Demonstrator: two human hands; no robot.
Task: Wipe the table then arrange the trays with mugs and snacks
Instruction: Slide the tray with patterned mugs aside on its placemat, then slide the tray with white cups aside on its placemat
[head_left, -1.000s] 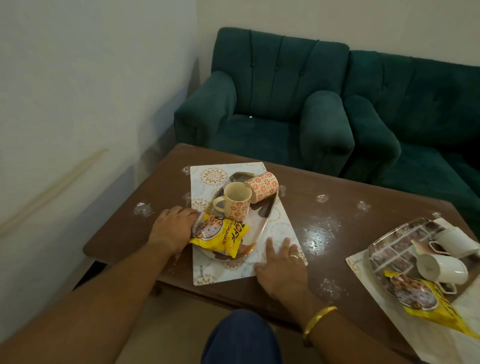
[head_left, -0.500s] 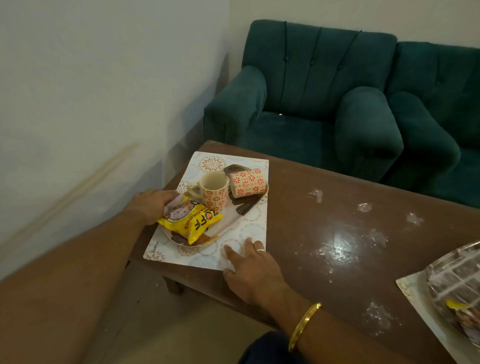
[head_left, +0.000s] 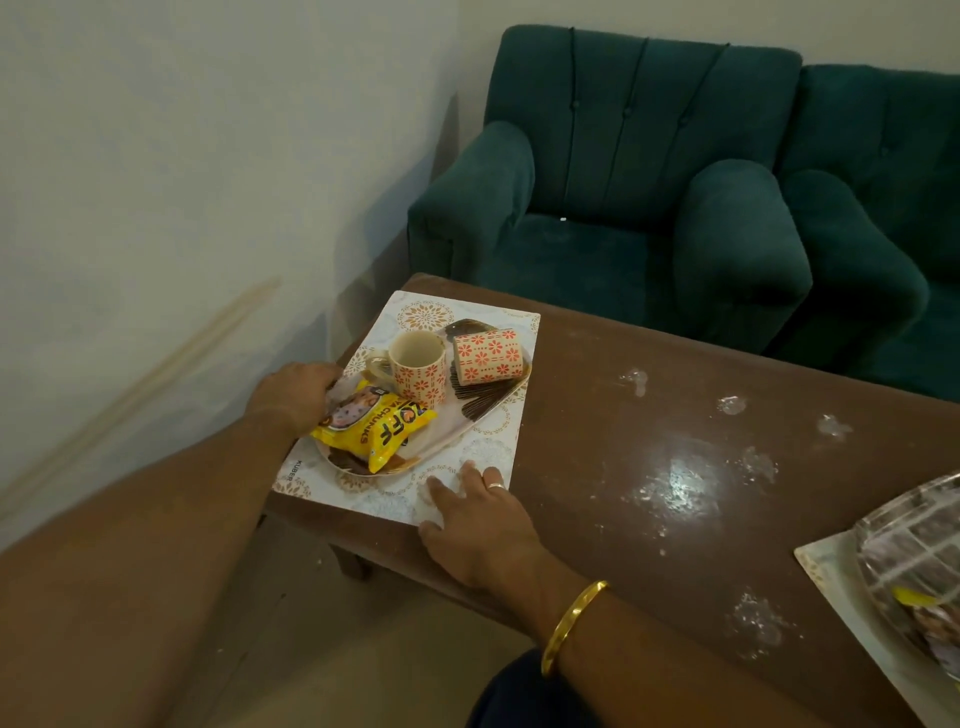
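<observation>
The placemat (head_left: 483, 452) lies at the left end of the tabletop (head_left: 623, 395), its long side running along the left edge and its near-left corner at the brink or perhaps slightly over it. It carries the oval tray (head_left: 485, 402). On the tray are an upright mug (head_left: 418, 366), a second mug (head_left: 487, 356) lying on its side just beside it, and a yellow snack packet (head_left: 376, 428) at the near end. The left hand (head_left: 298, 395) is at the tray's left rim, but its fingers are hidden behind the packet, so I cannot tell whether it grips the rim or only rests against it. The right hand (head_left: 478, 514) lies flat, fingers straight, pressing the mat's near-right corner and holding nothing. The main risk is probably the edge: any further push leftward could tip mat and tray off the tabletop. The lying mug could roll on the shallow tray if it is jolted, and the packet, which overhangs the near rim, could slip off. White smears (head_left: 680, 483) cover the middle of the tabletop, so wiping looks undone, and a mat dragged across them would pick up the mess. Another tray (head_left: 914, 551) sits at the right end.
</observation>
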